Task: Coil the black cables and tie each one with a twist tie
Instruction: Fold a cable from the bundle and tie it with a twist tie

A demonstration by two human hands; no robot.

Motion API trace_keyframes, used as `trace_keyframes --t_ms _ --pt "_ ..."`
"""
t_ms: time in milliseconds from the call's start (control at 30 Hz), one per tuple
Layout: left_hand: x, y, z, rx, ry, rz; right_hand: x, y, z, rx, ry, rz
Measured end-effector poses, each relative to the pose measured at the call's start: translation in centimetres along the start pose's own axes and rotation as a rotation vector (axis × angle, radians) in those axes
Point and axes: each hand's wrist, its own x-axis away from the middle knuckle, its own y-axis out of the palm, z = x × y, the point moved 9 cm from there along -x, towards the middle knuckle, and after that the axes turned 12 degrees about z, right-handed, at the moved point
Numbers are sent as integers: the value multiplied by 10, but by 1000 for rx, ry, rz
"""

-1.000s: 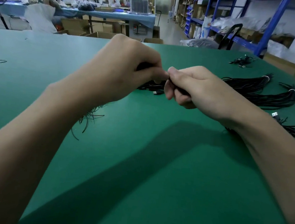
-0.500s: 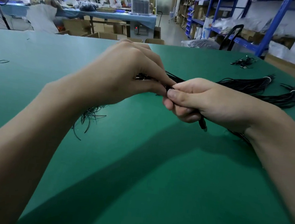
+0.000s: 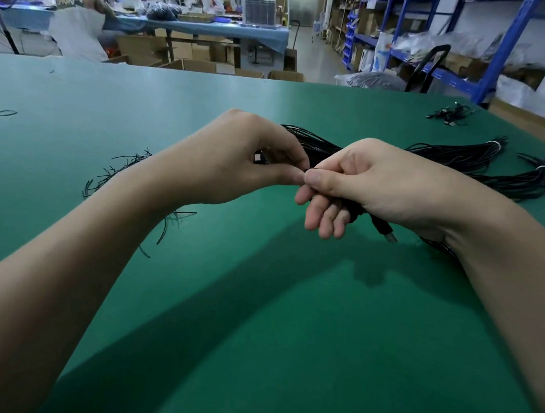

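Head view: we hold the coiled cable [image 3: 380, 225] above the table [image 3: 254, 320], left hand [image 3: 245, 161] and right hand [image 3: 381, 186] both pinching it, thumbs meeting, likely to twist a tie. Spare ties [image 3: 116, 173] lie handy nearby

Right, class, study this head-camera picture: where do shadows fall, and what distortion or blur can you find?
Head view: soft-edged arm shadows fall on the green table toward the viewer; the wide lens tilts the blue shelving and stretches the forearms; left hand, right hand and black cable look sharp; pale sheen on the table's far left.
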Motion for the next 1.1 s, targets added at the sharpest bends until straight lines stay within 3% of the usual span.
trace_keyframes --t_ms 133,500,633,867,1033,1100 --pt "3 6 -6 95 -67 -42 -3 -10 -1 17 -21 91" --pt "27 55 -31 698 -506 -268 -6 -31 -9 390 -196 265" --pt "33 65 -34 787 -569 -299 -1 -25 -13 512 -250 213" --pt "42 79 -23 1023 -617 -443 4 -17 -17 371 -266 64" --pt "37 80 -26 941 -624 -354 3 -28 -19 439 -265 150" --pt "32 74 -33 883 -645 -247 1 -38 -23 542 -315 312"
